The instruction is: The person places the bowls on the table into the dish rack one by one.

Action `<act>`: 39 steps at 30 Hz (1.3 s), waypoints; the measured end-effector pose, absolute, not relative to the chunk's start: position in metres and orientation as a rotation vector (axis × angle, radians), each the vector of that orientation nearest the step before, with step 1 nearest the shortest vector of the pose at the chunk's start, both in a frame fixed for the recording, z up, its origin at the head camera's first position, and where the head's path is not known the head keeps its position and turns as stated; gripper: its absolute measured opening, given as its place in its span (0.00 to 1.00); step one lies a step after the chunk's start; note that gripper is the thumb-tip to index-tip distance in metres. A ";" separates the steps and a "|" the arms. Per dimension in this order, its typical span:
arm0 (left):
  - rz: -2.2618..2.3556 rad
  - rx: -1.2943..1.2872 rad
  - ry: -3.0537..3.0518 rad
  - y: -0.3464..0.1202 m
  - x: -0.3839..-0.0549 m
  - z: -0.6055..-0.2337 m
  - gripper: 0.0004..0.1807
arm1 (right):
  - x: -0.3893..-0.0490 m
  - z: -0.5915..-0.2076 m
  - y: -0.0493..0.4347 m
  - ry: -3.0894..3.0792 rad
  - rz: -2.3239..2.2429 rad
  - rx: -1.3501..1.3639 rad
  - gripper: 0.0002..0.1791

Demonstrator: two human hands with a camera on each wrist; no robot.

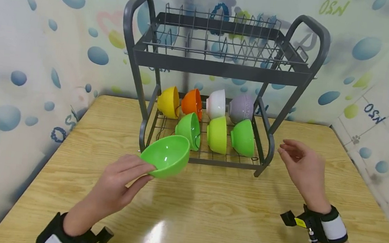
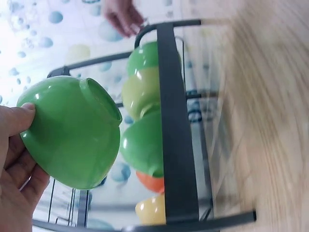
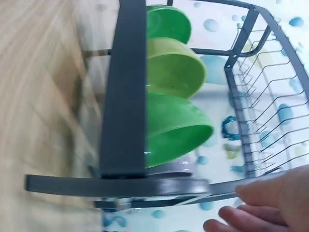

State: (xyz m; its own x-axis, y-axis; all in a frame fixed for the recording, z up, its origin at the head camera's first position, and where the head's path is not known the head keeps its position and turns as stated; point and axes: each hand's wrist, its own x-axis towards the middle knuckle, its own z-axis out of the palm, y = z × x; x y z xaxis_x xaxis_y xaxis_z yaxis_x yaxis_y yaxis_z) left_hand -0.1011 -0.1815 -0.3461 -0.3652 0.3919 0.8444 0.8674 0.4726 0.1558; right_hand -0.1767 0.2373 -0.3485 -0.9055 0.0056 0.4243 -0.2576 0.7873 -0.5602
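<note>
My left hand [image 1: 118, 182] pinches the rim of a green bowl [image 1: 168, 156] between thumb and fingers, in front of the rack's lower left corner. In the left wrist view the bowl [image 2: 72, 133] shows its underside and foot ring. My right hand [image 1: 302, 167] is in the air to the right of the rack, holding nothing, its fingers loosely bent. On the lower shelf of the dish rack [image 1: 211, 163] bowls stand on their sides in two rows. The front row has a green bowl [image 1: 189, 130], a yellow-green bowl [image 1: 217, 135] and another green bowl [image 1: 243, 138].
Behind them stand a yellow bowl [image 1: 169, 102], an orange bowl [image 1: 192, 103], a white bowl [image 1: 216, 104] and a purple bowl [image 1: 241, 108]. The rack's upper tier [image 1: 220, 67] of wire slots overhangs the bowls. A wooden table [image 1: 221, 210] carries the rack, against a patterned wall covering [image 1: 47, 44].
</note>
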 end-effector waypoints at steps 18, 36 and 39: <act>-0.853 -1.323 -1.972 -0.138 -0.102 -0.360 0.07 | -0.155 -0.301 0.168 -2.315 0.679 1.520 0.28; -0.881 -1.293 -2.014 -0.144 -0.098 -0.358 0.08 | -0.153 -0.316 0.141 -2.188 0.650 1.816 0.18; -0.892 -1.277 -2.026 -0.146 -0.097 -0.359 0.08 | -0.153 -0.315 0.139 -2.187 0.661 1.823 0.16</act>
